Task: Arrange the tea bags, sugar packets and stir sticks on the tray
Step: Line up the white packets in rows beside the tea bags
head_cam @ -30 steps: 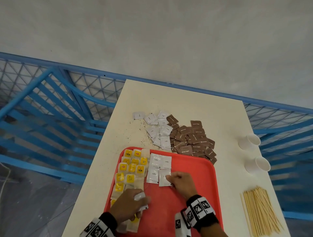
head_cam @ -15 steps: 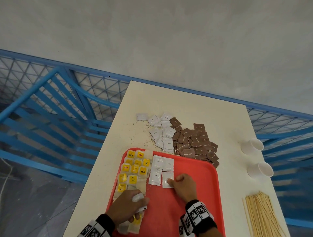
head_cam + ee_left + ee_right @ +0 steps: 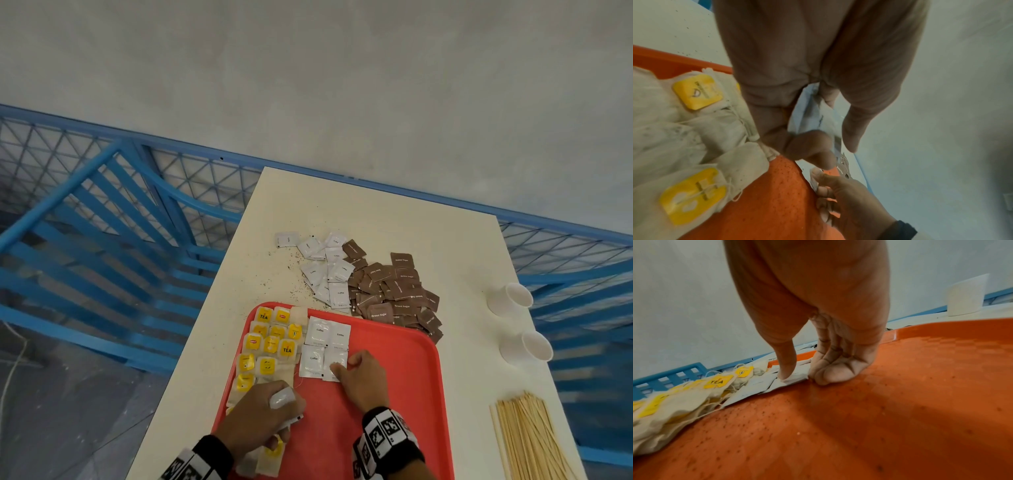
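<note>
A red tray (image 3: 394,394) sits at the near edge of a cream table (image 3: 359,212). Yellow-tagged tea bags (image 3: 270,346) fill the tray's 9 o'clock side in rows. Beside them lie four white packets (image 3: 325,346) in a square. The right hand (image 3: 359,377) presses its thumb on the nearest of the four, at its 5 o'clock corner, other fingers curled against the tray. The left hand (image 3: 260,418) grips a small stack of spare white packets (image 3: 282,399) over the tea bags at 7 o'clock. Loose white and brown packets (image 3: 387,287) lie heaped on the table at 12 o'clock, off the tray. Stir sticks (image 3: 527,438) lie on the table at 3 o'clock, near two cups (image 3: 513,318). The packets look light, thin and slippery; they likely slide easily, so pinching a flat edge should work best.
</note>
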The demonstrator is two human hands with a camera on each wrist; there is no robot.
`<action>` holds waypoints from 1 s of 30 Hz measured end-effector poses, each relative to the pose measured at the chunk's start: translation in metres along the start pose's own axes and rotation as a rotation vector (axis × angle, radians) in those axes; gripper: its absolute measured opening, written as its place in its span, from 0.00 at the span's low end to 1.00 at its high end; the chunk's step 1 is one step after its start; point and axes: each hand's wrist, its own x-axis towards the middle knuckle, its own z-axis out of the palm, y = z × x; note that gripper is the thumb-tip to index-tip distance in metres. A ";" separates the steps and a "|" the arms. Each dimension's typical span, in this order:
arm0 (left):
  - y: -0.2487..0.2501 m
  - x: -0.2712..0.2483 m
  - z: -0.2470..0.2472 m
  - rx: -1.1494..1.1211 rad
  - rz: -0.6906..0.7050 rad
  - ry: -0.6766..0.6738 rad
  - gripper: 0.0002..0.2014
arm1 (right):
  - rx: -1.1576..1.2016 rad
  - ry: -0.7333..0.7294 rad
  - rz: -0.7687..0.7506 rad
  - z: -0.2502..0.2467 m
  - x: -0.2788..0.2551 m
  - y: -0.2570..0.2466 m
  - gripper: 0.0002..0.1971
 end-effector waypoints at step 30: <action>0.028 -0.006 0.025 0.120 0.194 0.076 0.10 | 0.284 -0.528 -0.341 -0.081 -0.072 -0.007 0.06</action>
